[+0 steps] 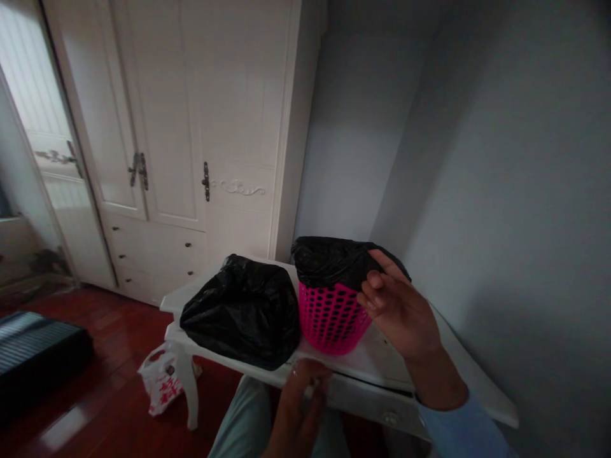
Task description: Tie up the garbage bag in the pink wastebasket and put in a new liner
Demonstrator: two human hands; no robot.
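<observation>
A bright pink perforated plastic basket [329, 321] stands on the white table. A black plastic bag [329, 261] covers its mouth and folds down over the rim. At the right side of that rim is my right hand [403, 312], palm towards me, its index finger stretched against the bag and the other fingers loosely curled; I see no firm grip. Low in front of the basket, near the table's edge, my left hand [303, 397] is raised with bent fingers, dark and blurred. A second black plastic bag [243, 312], puffed out, sits left of the basket.
The white table [458, 362] has a drawer knob [390, 417] at its front. A white and red carrier bag [162, 378] is by the table leg [189, 388]. A dark ribbed case [41, 350] lies on the red floor. Behind stands a white wardrobe [238, 121]; a grey wall [515, 191] is at right.
</observation>
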